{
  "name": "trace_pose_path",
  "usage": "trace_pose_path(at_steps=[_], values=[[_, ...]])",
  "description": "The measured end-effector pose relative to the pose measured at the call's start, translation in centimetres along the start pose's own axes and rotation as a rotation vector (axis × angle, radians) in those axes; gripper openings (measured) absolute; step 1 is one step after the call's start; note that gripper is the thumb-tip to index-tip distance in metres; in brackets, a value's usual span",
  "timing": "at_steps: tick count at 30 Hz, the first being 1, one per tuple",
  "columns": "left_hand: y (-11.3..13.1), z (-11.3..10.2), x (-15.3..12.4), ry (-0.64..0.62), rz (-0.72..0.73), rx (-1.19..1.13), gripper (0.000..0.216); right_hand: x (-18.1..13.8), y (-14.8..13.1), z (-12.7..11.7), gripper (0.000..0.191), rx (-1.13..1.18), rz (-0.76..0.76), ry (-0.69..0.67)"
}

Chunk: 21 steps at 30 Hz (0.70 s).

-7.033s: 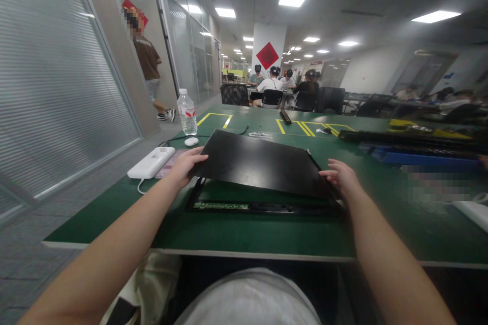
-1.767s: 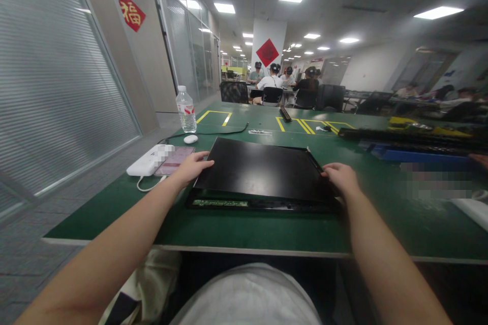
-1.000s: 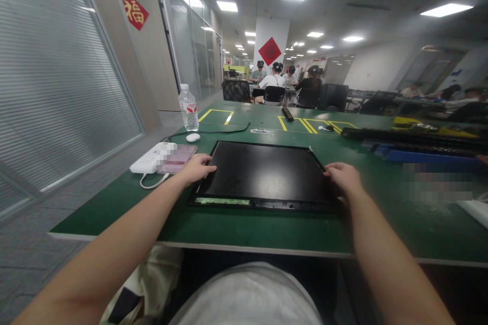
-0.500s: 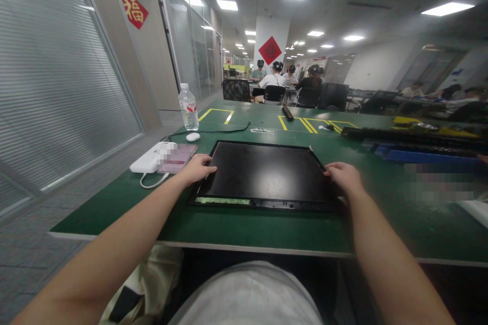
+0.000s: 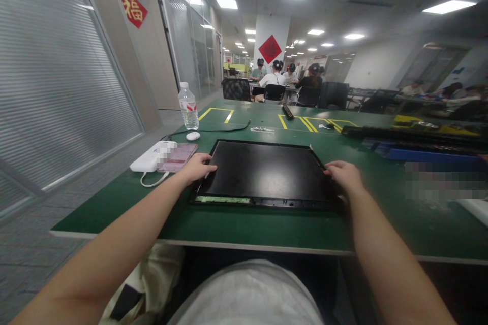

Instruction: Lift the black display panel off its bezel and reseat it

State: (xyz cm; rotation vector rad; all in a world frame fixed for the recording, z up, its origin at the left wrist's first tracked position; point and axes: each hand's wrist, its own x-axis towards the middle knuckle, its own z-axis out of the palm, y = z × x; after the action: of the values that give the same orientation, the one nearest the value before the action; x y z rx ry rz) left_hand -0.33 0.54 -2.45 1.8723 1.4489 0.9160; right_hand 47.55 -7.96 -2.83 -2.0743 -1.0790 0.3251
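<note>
A black flat display panel (image 5: 263,167) lies on the green table in front of me, with a green circuit strip (image 5: 223,199) along the left part of its near edge. My left hand (image 5: 198,167) grips the panel's left edge, thumb on top and fingers at the side. At the opposite edge my right hand (image 5: 344,176) is closed on the panel's right side, fingertips at the rim. The undersides of both grips are hidden.
Left of the panel are a white power bank (image 5: 147,157) with a cable, a phone (image 5: 179,156), a white oval case (image 5: 193,136) and a water bottle (image 5: 188,106). Dark strips and a blue piece (image 5: 427,153) lie right. People (image 5: 272,78) sit farther back.
</note>
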Motion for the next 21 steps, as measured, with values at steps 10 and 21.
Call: trace_pose_path(at_steps=[10, 21], values=[[1.6, 0.0, -0.9, -0.040, -0.135, -0.178, 0.030, -0.2, -0.2, -0.1, 0.028, 0.049, 0.008, -0.002], [0.9, 0.0, -0.6, -0.044, -0.117, -0.145, 0.032, 0.7, 0.8, 0.3, 0.034, 0.141, 0.014, -0.030]])
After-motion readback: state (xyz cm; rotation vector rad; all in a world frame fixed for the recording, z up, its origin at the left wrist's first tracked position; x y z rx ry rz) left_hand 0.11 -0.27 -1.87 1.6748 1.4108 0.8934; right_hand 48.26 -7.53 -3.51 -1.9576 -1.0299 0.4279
